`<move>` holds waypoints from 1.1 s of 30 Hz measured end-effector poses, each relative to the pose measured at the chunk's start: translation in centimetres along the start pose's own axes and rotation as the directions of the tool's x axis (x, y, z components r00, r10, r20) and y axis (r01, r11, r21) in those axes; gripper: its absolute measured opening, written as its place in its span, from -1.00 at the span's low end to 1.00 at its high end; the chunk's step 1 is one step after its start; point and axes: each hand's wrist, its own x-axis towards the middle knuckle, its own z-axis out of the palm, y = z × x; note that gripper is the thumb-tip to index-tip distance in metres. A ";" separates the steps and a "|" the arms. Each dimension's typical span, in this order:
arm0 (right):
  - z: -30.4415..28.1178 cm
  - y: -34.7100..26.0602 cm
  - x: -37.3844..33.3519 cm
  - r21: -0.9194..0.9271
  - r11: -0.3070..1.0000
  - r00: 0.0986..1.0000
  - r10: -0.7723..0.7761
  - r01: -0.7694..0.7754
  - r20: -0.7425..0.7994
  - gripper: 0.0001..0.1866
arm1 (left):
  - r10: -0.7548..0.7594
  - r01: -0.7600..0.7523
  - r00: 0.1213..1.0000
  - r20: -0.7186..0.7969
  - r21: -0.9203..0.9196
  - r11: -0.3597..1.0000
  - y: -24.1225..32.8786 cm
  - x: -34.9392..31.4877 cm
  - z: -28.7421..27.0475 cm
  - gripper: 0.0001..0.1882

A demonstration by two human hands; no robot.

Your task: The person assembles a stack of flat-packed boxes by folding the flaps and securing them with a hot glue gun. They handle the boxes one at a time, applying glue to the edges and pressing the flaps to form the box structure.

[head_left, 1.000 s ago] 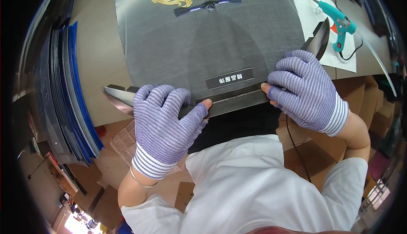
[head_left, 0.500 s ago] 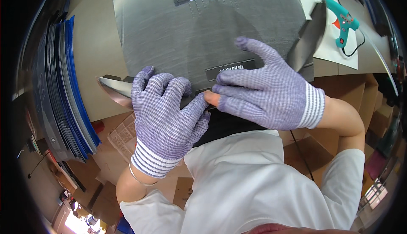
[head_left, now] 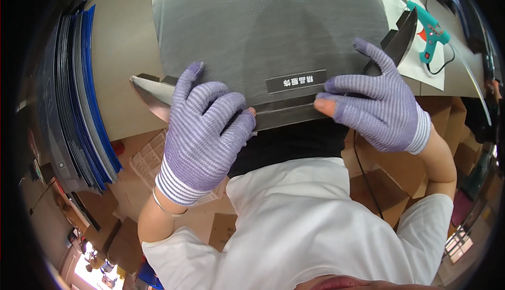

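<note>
A dark grey printed board (head_left: 210,37) lies in front of me, with gold ornament and a printed button motif at its far end. Near me it has a small black label (head_left: 296,82) with white print and a folded strip (head_left: 284,112) along its near edge. Both my hands wear purple and white striped gloves, one bare fingertip showing on each. My left hand (head_left: 208,129) curls over the left end of the strip, fingers bent and gripping its edge. My right hand (head_left: 376,103) rests on the right end with its fingers spread. Curved side flaps stick up beyond each hand.
A teal glue gun (head_left: 432,31) with a cord lies on white paper at the right. Several blue and black flat folders or boards (head_left: 79,100) stand packed upright at the left. Cardboard boxes (head_left: 394,179) are below the table's edge at the right.
My hands have moved apart along the near edge, the right one sliding to the right and uncovering the label and strip. The board appears shifted slightly right and up in view.
</note>
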 end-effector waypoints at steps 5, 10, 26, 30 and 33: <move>2.7 -1.8 4.7 0.052 0.993 0.992 -0.106 0.110 -0.065 -0.80 | 0.004 -0.004 0.999 0.037 -0.011 1.000 0.0 0.6 -0.2 -0.92; 2.5 -1.2 3.6 0.055 0.991 0.990 -0.120 0.125 -0.076 -0.81 | -0.011 0.012 0.998 0.056 -0.011 1.000 0.0 0.6 0.0 -0.81; -3.8 2.3 -1.7 -0.170 0.980 0.993 -0.088 0.101 0.079 -0.78 | -0.004 0.022 0.987 0.160 -0.109 0.994 -0.9 1.6 -4.0 -0.70; -5.2 3.1 -2.0 -0.267 0.961 0.992 -0.034 0.065 0.119 -0.75 | -0.018 0.030 0.991 0.133 -0.087 0.996 -1.3 1.1 -5.7 -0.69; -5.2 2.7 0.4 -0.307 0.947 0.991 -0.058 0.094 0.122 -0.75 | 0.077 -0.086 0.992 0.097 0.088 0.992 -1.6 2.4 -5.8 -0.79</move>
